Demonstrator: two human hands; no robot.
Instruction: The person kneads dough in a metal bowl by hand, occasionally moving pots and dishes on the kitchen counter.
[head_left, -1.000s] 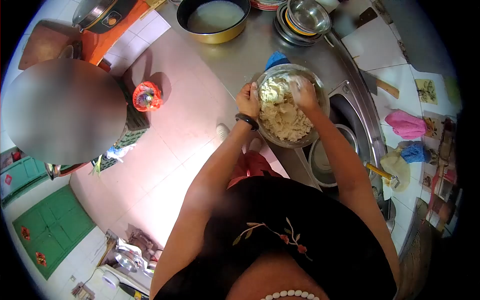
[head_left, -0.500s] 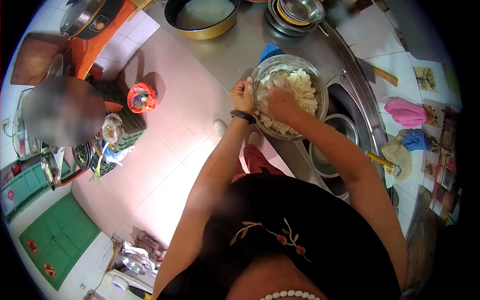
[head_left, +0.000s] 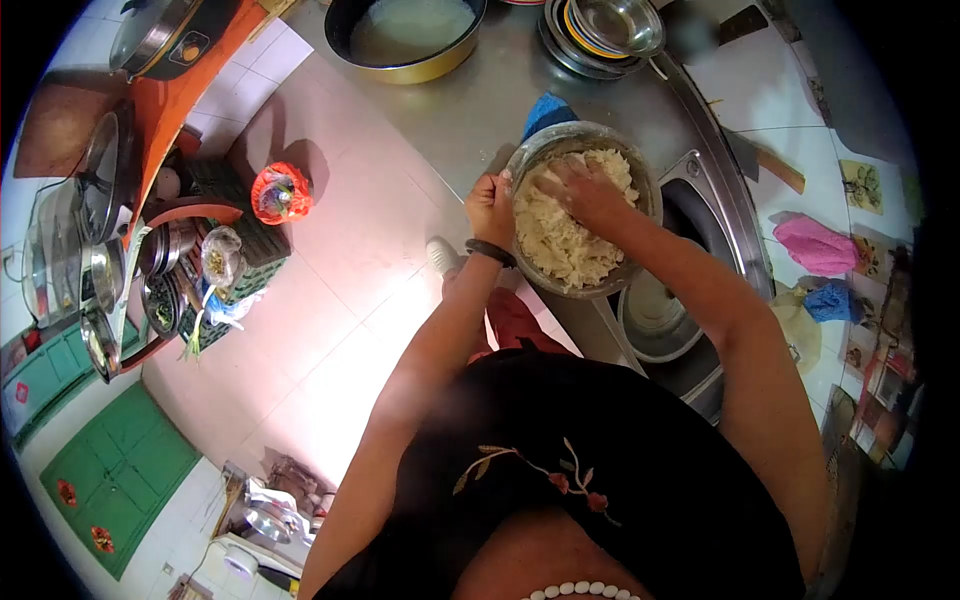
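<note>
Shaggy dough (head_left: 570, 250) under the right fingers, clumped but not smooth.
The left hand (head_left: 489, 205) pinches the rim of the mixing bowl (head_left: 650, 198), fingers narrow; the right hand's (head_left: 583, 197) are bent against the dough, whether gripping any I cannot tell. Dough spreads around those fingertips, mostly drawn together, its ragged surface not yet one even ball.

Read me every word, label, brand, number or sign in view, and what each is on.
No text is readable.
Control panel on the dark cooker: any markings too small to read.
Red diamond on the teal cabinet: too small to make out.
Mixing bowl: no lettering visible.
</note>
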